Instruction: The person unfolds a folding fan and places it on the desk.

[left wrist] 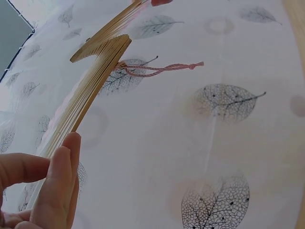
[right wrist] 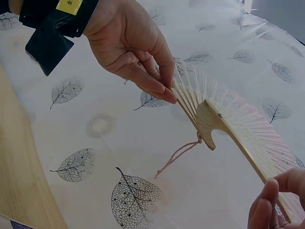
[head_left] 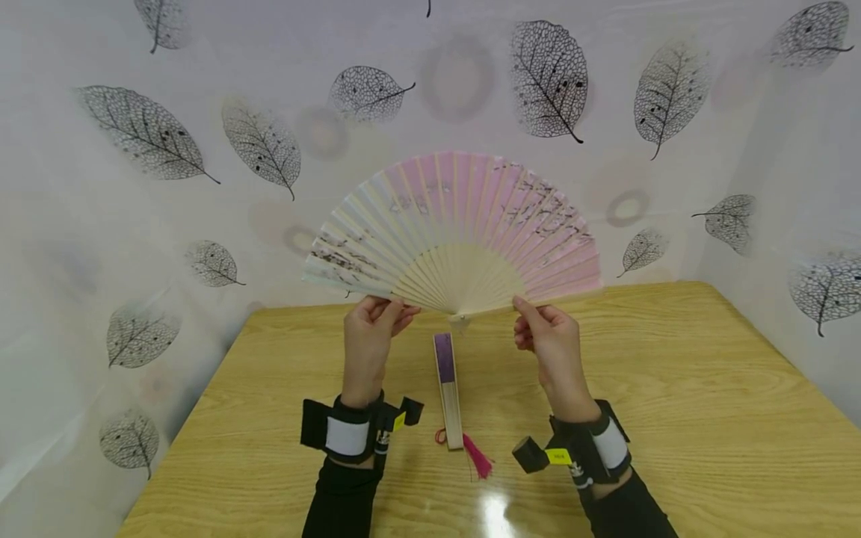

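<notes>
A spread folding fan [head_left: 464, 217] is held up between both hands, its pleated leaf pale at the left and pink at the right, with dark blossom branches. My left hand [head_left: 371, 340] pinches its left outer rib between thumb and fingers. On the opposite outer rib, my right hand [head_left: 553, 347] has the same kind of pinch. From the fan's pivot hangs a pink cord loop [left wrist: 164, 69], seen in both wrist views. Below the open fan, a second, folded fan [head_left: 449, 403] lies on the table, part purple, with a red-pink tassel [head_left: 479, 457] at its near end.
The wood-grain table [head_left: 255, 448] spreads under both forearms. Behind it and along its sides hangs a whitish sheet [head_left: 410, 45] printed with dark skeleton leaves. Black straps with small camera blocks [head_left: 530, 454] sit on both wrists.
</notes>
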Action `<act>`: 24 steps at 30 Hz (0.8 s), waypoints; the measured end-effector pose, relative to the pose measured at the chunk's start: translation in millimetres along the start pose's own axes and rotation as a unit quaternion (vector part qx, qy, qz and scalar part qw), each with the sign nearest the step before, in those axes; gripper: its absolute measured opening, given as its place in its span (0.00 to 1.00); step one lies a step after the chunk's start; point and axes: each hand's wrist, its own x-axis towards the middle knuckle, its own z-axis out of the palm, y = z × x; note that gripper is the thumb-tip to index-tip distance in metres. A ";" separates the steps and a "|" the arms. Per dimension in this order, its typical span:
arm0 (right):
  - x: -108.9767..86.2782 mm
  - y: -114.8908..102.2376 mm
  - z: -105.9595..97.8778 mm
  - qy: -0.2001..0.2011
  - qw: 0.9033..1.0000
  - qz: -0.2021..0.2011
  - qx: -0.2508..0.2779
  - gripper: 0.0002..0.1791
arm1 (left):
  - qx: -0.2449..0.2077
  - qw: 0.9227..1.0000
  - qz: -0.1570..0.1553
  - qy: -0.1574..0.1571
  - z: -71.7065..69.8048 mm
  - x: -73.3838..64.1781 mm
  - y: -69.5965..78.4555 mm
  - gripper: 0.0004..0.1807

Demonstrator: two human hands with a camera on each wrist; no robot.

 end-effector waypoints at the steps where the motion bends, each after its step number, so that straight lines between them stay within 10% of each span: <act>1: 0.6 -0.6 -1.1 -0.003 1.000 0.002 0.004 0.13 | -0.003 1.000 -0.001 0.000 0.8 0.3 -0.7 0.09; 15: 17.3 -16.3 -35.7 0.045 0.999 0.006 -0.002 0.14 | 0.010 0.998 -0.060 -0.035 35.9 0.5 -25.7 0.09; 24: 35.7 -29.4 -117.7 0.086 0.993 0.017 -0.085 0.15 | -0.034 0.991 -0.118 -0.055 114.8 -7.2 -69.1 0.11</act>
